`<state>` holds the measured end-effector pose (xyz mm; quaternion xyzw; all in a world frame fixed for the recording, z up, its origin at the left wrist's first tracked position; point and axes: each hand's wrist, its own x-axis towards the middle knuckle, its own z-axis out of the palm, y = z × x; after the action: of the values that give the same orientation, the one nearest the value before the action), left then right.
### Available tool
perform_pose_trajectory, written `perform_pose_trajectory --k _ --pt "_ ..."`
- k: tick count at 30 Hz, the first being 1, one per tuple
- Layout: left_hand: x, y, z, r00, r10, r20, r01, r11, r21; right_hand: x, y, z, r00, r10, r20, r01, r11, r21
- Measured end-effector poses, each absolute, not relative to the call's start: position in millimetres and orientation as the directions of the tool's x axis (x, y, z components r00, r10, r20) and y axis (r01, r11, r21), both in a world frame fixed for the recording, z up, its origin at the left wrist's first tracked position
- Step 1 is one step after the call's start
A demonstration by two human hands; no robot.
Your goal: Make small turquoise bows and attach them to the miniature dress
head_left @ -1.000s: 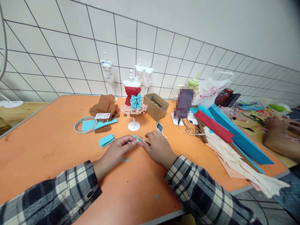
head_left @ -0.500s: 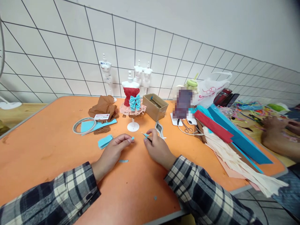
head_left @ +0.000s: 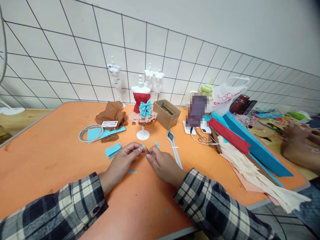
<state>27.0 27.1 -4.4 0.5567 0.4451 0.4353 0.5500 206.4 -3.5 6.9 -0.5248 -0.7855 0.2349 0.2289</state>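
My left hand point(head_left: 122, 163) is closed, pinching a small piece of light-blue paper point(head_left: 143, 146) between thumb and fingertips. Dark tweezers point(head_left: 147, 151) sit in my closed right hand point(head_left: 163, 165), their points meeting or nearly touching that blue piece. Just beyond my hands stands a small white dress form point(head_left: 140, 88) on a round base, wearing a red bodice point(head_left: 138, 100), a ruffled pink skirt point(head_left: 137, 117) and a light-blue bow point(head_left: 145, 109). A tiny blue bow-shaped scrap point(head_left: 157, 144) lies past my right hand. Folded blue paper point(head_left: 113, 151) rests beside my left hand.
Behind on the left are a tape roll point(head_left: 82, 134) and crumpled brown paper point(head_left: 110, 112). A cardboard box point(head_left: 167, 115), a grey long-handled object point(head_left: 175, 150), scissors point(head_left: 201, 136) and paper strips point(head_left: 232, 156) lie to the right. Another person's arm point(head_left: 297, 150) is at the far right.
My right hand has moved left and brought the tweezers to the blue piece in my left hand. The blue scrap and grey object are now uncovered.
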Motion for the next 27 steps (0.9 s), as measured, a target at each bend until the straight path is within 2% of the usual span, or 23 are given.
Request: perform_pose_trajectory --k 8,21,27 --pt "27.7 25.7 0.3 0.265 0.964 0.033 0.143 -0.073 0.987 205.9 -4.2 4.9 -0.372 0.919 0.131 0.704 0.371 -0.605" --pt "28.0 24.3 1.6 0.310 0.951 -0.008 0.116 -0.030 0.993 205.7 -2.3 1.7 -0.371 0.911 0.179 0.616 0.385 -0.687" --pt "26.2 24.9 0.5 0.334 0.942 -0.024 0.105 -0.012 0.994 206.4 -1.4 -0.8 -0.377 0.913 0.154 0.606 0.369 -0.705"
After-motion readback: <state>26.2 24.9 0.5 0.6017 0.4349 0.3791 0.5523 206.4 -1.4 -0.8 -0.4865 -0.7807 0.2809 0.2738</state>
